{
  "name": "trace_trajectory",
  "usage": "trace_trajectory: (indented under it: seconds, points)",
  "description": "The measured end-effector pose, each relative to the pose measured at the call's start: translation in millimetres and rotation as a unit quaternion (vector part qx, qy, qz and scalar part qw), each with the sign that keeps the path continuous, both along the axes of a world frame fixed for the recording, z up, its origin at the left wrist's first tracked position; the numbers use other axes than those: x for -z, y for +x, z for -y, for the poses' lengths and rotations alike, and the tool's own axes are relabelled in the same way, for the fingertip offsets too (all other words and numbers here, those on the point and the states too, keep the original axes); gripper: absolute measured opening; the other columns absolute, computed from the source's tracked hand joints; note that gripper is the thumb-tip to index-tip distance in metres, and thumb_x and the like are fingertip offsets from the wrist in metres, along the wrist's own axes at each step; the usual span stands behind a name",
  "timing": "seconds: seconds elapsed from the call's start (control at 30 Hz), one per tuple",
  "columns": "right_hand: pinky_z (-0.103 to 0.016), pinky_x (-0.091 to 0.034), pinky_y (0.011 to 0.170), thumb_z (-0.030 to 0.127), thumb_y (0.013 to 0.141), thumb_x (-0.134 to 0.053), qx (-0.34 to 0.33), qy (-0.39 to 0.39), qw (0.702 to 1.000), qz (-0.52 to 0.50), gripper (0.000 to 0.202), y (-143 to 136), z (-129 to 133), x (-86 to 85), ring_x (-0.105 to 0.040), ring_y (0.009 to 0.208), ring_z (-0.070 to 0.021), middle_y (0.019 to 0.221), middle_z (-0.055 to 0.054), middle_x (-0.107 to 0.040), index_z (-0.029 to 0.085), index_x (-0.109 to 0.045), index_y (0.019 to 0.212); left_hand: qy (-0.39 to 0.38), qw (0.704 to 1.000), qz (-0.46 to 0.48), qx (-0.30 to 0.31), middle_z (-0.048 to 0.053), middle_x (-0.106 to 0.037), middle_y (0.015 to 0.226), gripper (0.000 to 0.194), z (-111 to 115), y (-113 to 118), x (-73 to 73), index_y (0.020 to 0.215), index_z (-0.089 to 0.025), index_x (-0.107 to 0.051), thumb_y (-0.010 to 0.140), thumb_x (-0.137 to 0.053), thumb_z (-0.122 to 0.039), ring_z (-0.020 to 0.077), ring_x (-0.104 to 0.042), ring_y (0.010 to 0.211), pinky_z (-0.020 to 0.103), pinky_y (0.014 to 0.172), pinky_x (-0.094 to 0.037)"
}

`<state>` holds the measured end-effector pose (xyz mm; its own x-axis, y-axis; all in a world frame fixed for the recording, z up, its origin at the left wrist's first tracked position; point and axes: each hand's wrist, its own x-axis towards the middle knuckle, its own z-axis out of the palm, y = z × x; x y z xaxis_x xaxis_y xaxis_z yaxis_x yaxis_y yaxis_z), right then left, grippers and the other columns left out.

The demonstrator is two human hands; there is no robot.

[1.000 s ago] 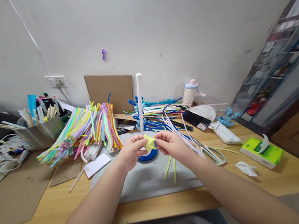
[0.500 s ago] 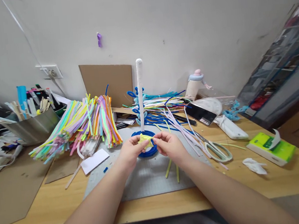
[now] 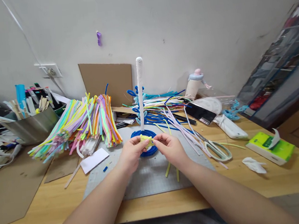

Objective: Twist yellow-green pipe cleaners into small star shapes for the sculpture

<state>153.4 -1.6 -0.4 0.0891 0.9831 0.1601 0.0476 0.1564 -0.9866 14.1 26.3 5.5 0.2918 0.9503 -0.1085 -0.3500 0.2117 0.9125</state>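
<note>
Between my two hands is a small yellow piece of bent pipe cleaner (image 3: 146,138), its exact form partly covered by fingers. My left hand (image 3: 132,152) pinches its left side, and my right hand (image 3: 169,148) pinches its right edge. Just behind and below them lies a round blue coiled base (image 3: 145,154) with a white middle. A tall white wrapped post (image 3: 141,91) stands upright behind the hands, with blue looped shapes (image 3: 136,109) along its left. Yellow pipe cleaners (image 3: 177,173) stick out beneath my right hand on the grey mat (image 3: 151,183).
Bundles of coloured pipe cleaners (image 3: 71,129) lie to the left, beside a metal pot (image 3: 33,127) of sticks. On the right are scissors (image 3: 217,150), a phone (image 3: 201,113), a green tissue pack (image 3: 272,147) and a crumpled tissue (image 3: 253,165). Cardboard (image 3: 109,82) leans against the wall.
The yellow piece has turned slightly between my fingers and looks more bunched. Both hands stay in nearly the same place, and the view has shifted a little.
</note>
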Motion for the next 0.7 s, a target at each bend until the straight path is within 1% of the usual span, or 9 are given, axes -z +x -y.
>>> trace_trajectory:
  seconds: [0.1,0.2,0.27,0.33,0.43,0.5,0.6,0.7]
  points:
    - [-0.021,-0.025,0.039,0.035,0.071,-0.062,-0.002,-0.009,1.000,-0.027,0.018,0.6,-0.4,1.4,-0.035,0.042,-0.0073,0.051,0.005,-0.047,0.017,-0.058,0.071,0.007,1.000,0.013,0.000,0.002,-0.065,0.068,0.023,0.1,1.5,0.7,0.070,-0.012,-0.067,0.055,-0.079,-0.025,0.0092,-0.054,0.060,0.020,0.056,-0.039]
    - [-0.020,-0.021,0.038,0.034,0.070,-0.064,-0.015,-0.023,0.998,-0.064,0.019,1.7,-1.5,2.2,-0.032,0.039,-0.0062,0.045,0.007,-0.042,0.017,-0.056,0.070,0.023,1.000,0.007,0.001,0.002,-0.065,0.069,0.021,0.3,2.4,3.3,0.070,-0.012,-0.066,0.058,-0.078,-0.025,0.0086,-0.053,0.060,0.020,0.057,-0.039]
    - [-0.019,-0.019,0.037,0.033,0.071,-0.063,-0.041,-0.036,0.993,-0.105,0.018,2.2,-2.1,2.6,-0.031,0.036,-0.0054,0.042,0.008,-0.041,0.017,-0.054,0.071,0.037,0.999,0.004,0.002,0.002,-0.065,0.070,0.021,0.9,2.8,5.2,0.072,-0.012,-0.066,0.060,-0.077,-0.025,0.0086,-0.055,0.062,0.020,0.060,-0.041]
    - [-0.019,-0.018,0.036,0.032,0.072,-0.062,-0.079,-0.060,0.982,-0.161,0.017,1.5,-2.0,3.0,-0.031,0.035,-0.0052,0.041,0.009,-0.041,0.018,-0.052,0.072,0.038,0.999,0.019,0.002,0.002,-0.065,0.072,0.021,2.3,3.4,6.2,0.073,-0.012,-0.064,0.060,-0.077,-0.024,0.0095,-0.057,0.066,0.021,0.065,-0.043]
    - [-0.017,-0.020,0.035,0.031,0.069,-0.064,-0.116,-0.101,0.958,-0.241,0.019,-1.7,-0.4,3.7,-0.035,0.036,-0.0051,0.049,0.008,-0.046,0.018,-0.051,0.075,0.012,0.997,0.071,0.015,0.000,-0.064,0.073,0.023,5.2,4.9,5.0,0.075,-0.014,-0.060,0.060,-0.076,-0.023,0.0113,-0.059,0.069,0.026,0.069,-0.047]
    - [-0.017,-0.021,0.034,0.030,0.067,-0.066,-0.123,-0.115,0.948,-0.270,0.021,-4.1,1.1,4.0,-0.037,0.038,-0.0049,0.054,0.007,-0.049,0.018,-0.051,0.076,0.004,0.995,0.096,0.019,0.000,-0.064,0.073,0.026,6.6,5.8,3.0,0.077,-0.015,-0.059,0.060,-0.077,-0.023,0.0112,-0.059,0.067,0.025,0.067,-0.047]
    - [-0.017,-0.021,0.035,0.029,0.067,-0.066,-0.131,-0.112,0.943,-0.284,0.020,-4.9,2.2,3.6,-0.038,0.038,-0.0046,0.056,0.006,-0.051,0.018,-0.051,0.076,0.013,0.996,0.090,0.020,0.001,-0.065,0.071,0.027,7.3,5.8,-0.6,0.077,-0.013,-0.061,0.058,-0.078,-0.023,0.0104,-0.059,0.064,0.022,0.063,-0.046]
    - [-0.017,-0.022,0.036,0.028,0.066,-0.066,-0.125,-0.098,0.946,-0.283,0.019,-2.5,1.8,2.1,-0.039,0.039,-0.0047,0.058,0.006,-0.051,0.018,-0.052,0.075,0.016,0.998,0.063,0.025,0.003,-0.066,0.071,0.025,7.0,4.8,-3.3,0.073,-0.011,-0.064,0.057,-0.079,-0.023,0.0111,-0.060,0.065,0.022,0.065,-0.045]
